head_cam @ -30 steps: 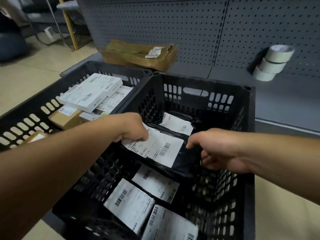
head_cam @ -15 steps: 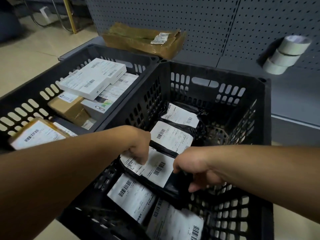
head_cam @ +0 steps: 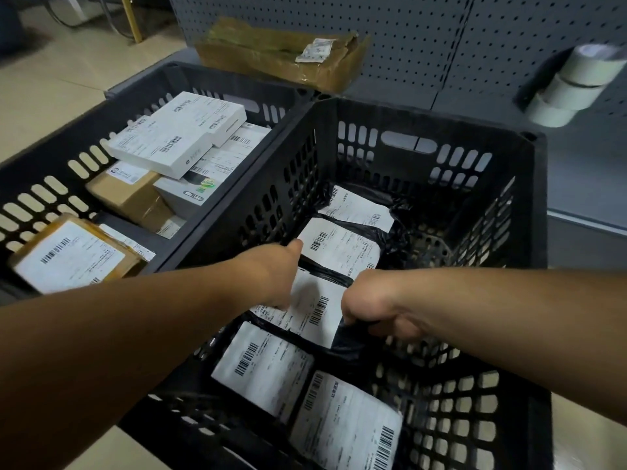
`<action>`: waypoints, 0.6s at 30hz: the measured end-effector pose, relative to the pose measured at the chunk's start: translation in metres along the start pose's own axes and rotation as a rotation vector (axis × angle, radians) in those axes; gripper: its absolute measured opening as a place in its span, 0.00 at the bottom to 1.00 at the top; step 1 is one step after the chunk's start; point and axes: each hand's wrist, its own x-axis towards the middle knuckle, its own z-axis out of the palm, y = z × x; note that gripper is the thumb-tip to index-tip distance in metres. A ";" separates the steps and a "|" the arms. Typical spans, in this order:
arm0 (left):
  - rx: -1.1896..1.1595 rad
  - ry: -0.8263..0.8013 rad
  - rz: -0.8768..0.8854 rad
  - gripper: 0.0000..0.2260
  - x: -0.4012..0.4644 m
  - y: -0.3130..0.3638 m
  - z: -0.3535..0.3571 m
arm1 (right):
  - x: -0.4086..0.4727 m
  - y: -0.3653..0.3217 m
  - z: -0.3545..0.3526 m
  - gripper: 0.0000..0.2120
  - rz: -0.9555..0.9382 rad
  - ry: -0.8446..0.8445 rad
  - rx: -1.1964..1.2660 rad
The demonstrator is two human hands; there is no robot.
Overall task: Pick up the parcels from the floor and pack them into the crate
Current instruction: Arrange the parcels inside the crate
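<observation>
Both my hands are inside the black slatted crate (head_cam: 424, 130) on the right. Between them lies a black plastic parcel with a white barcode label (head_cam: 315, 310). My left hand (head_cam: 278, 276) grips its left edge, fingers curled down onto the label. My right hand (head_cam: 369, 307) pinches the black plastic at its right edge. Two more labelled black parcels (head_cam: 342, 249) lie further back in the crate. Two others (head_cam: 268, 364) lie nearer to me.
A second black crate (head_cam: 54, 184) at the left holds white boxes (head_cam: 176, 137) and brown cardboard parcels (head_cam: 132, 195). A flattened brown carton (head_cam: 278, 59) lies on the grey shelf behind. Three tape rolls (head_cam: 573, 83) stand at the right by the pegboard wall.
Both hands have lowered the black parcel deeper into the right crate, down among the other parcels. The view has tilted further down.
</observation>
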 end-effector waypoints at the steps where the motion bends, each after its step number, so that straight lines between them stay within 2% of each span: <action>1: 0.056 0.019 -0.022 0.39 -0.002 0.004 -0.001 | -0.001 0.000 0.000 0.07 0.006 -0.010 -0.021; 5: 0.278 0.132 -0.072 0.30 -0.003 0.021 -0.005 | 0.000 -0.001 -0.003 0.07 0.017 -0.026 -0.079; 7: 0.207 0.122 -0.047 0.26 0.000 0.020 -0.005 | 0.003 -0.001 -0.004 0.10 0.029 -0.041 -0.110; 9: 0.123 0.041 0.004 0.22 0.002 0.014 -0.003 | 0.001 -0.004 -0.008 0.17 0.076 -0.076 -0.140; 13: 0.037 -0.030 0.026 0.23 -0.001 0.007 -0.001 | -0.011 -0.011 -0.019 0.26 0.155 -0.130 -0.134; 16: 0.073 -0.053 0.010 0.24 -0.002 0.010 -0.005 | -0.031 -0.017 -0.031 0.24 0.053 -0.084 -0.172; 18: 0.085 -0.075 0.005 0.20 -0.001 0.013 -0.010 | -0.046 -0.020 -0.044 0.18 -0.063 -0.015 -0.185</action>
